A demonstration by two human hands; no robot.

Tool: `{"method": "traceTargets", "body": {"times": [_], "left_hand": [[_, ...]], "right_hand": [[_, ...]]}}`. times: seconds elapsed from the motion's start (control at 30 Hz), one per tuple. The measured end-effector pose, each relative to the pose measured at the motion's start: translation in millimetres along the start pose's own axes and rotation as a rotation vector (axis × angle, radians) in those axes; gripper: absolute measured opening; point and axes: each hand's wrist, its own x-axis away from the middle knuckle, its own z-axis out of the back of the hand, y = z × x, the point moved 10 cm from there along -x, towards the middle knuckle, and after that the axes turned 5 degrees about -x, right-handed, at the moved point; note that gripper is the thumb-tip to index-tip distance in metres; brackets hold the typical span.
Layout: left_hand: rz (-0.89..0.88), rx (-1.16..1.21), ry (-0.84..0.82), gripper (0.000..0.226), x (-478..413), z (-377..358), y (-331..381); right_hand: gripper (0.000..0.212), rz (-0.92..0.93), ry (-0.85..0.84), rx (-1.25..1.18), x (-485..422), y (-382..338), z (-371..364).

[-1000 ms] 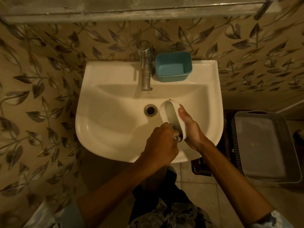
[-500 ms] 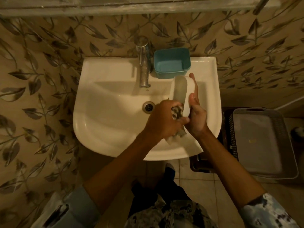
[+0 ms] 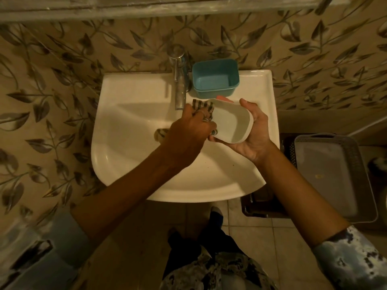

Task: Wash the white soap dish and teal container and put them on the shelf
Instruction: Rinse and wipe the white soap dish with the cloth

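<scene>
My right hand (image 3: 254,130) holds the white soap dish (image 3: 231,122) over the basin of the white sink (image 3: 129,164), with its hollow side turned up toward me. My left hand (image 3: 188,135) is shut on a striped cloth (image 3: 202,106) and presses it against the dish's left edge. The teal container (image 3: 215,80) stands empty on the sink's back ledge, right of the metal tap (image 3: 180,80). A pink soap bar (image 3: 225,98) peeks out between the dish and the container.
A grey shelf (image 3: 146,8) runs along the wall above the sink. To the right on the floor stands a grey plastic basket (image 3: 333,176) over a dark crate (image 3: 261,204). Leaf-patterned wall surrounds the sink.
The dish has turned from standing on edge to lying hollow side up, and has moved up near the tap. My left hand with the cloth has shifted from the dish's lower end to its left edge.
</scene>
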Motion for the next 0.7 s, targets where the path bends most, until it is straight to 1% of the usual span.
{"method": "traceTargets", "body": {"times": [0.07, 0.1, 0.17, 0.27, 0.33, 0.4, 0.5, 0.57, 0.63, 0.7], "left_hand": [[0.109, 0.074, -0.041, 0.034, 0, -12, -3], [0.157, 0.129, -0.033, 0.034, 1, -14, -1], [0.248, 0.264, 0.016, 0.03, 6, -10, 7], [0.332, 0.5, 0.099, 0.02, 17, 3, 24], [0.402, 0.639, 0.061, 0.016, 18, 1, 23], [0.477, 0.811, -0.04, 0.017, 14, -10, 17], [0.646, 1.188, -0.187, 0.022, 11, -28, 5], [0.764, 1.545, -0.298, 0.021, 12, -41, 7], [0.851, 1.921, -0.407, 0.022, 12, -47, 14], [0.918, 2.113, -0.432, 0.025, 14, -51, 16]], "right_hand": [[0.053, 0.091, -0.016, 0.04, -2, -2, -6], [0.052, 0.13, -0.024, 0.095, -3, -2, -8], [0.051, 0.177, -0.031, 0.207, -4, 3, -13], [0.053, 0.241, 0.003, 0.326, -4, 5, -11], [0.055, 0.276, 0.003, 0.402, -3, 1, -10], [0.055, 0.304, -0.016, 0.45, -1, -1, -11], [0.054, 0.324, 0.002, 0.52, 2, -5, -11], [0.053, 0.331, 0.013, 0.586, 6, -6, -12], [0.045, 0.313, 0.029, 0.611, 10, -6, -13], [0.039, 0.281, 0.065, 0.568, 11, -9, -12]]}}
